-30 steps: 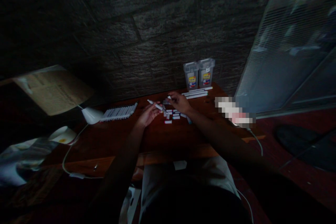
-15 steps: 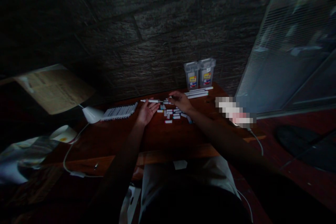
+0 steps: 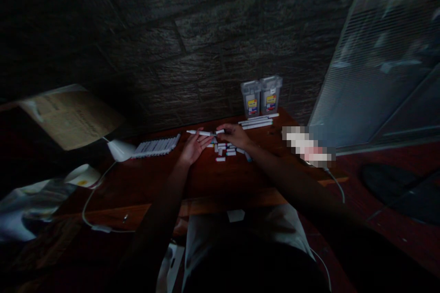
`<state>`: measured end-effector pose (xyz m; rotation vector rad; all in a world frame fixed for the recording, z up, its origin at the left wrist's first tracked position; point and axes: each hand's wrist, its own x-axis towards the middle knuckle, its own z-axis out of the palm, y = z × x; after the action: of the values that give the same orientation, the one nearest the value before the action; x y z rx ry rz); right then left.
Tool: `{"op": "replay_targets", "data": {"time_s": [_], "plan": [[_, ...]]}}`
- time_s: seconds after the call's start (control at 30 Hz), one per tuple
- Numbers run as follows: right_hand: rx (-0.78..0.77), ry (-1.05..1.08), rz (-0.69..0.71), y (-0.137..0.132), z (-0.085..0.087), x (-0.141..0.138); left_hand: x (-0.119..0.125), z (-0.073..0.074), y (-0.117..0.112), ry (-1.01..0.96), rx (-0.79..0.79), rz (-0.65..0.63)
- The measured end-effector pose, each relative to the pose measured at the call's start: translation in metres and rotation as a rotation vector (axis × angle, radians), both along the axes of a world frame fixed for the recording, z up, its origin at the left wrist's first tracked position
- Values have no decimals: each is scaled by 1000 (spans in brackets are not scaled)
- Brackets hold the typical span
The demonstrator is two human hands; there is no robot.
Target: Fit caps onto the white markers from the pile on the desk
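My left hand (image 3: 195, 149) holds a white marker (image 3: 203, 133) lying crosswise over its fingers, the bare end pointing right. Close by on the right, my right hand (image 3: 237, 135) pinches a white marker cap (image 3: 220, 132), level with that end of the marker. Whether cap and marker touch I cannot tell in this dim light. Below both hands, several loose marker caps (image 3: 220, 159) with coloured ends are scattered on the wooden table (image 3: 220, 181). A row of white markers (image 3: 156, 145) lies side by side left of my left hand.
Several capped markers (image 3: 257, 123) lie behind my right hand, in front of two clear plastic cases (image 3: 271, 96) against the stone wall. At the left stand a lamp (image 3: 121, 150) with its cord and a paper cup (image 3: 83, 175). A blurred-out object (image 3: 307, 147) lies on the right.
My right hand has moved slightly left and down, and the cap in its fingers now lines up with the marker's end. The marker in my left hand has shifted a little to the right.
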<state>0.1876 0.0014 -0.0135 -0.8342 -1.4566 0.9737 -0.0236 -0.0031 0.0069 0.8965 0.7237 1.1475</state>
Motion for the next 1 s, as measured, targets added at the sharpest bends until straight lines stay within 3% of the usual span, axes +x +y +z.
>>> {"op": "replay_targets", "data": {"time_s": [0.27, 0.4, 0.5, 0.7, 1.0], "plan": [[-106, -1, 19, -5, 4, -3, -2, -3, 0, -8, 32, -19], [-65, -67, -34, -8, 7, -1, -2, 1, -1, -9, 35, 23], [-39, -93, 2, -7, 4, -2, -1, 3, -2, 6, 44, 45], [32, -107, 59, -5, -1, -5, 0, -2, -4, 65, 40, -41], [145, -215, 54, -15, 7, -2, 1, -6, -4, 129, 135, -66]]}}
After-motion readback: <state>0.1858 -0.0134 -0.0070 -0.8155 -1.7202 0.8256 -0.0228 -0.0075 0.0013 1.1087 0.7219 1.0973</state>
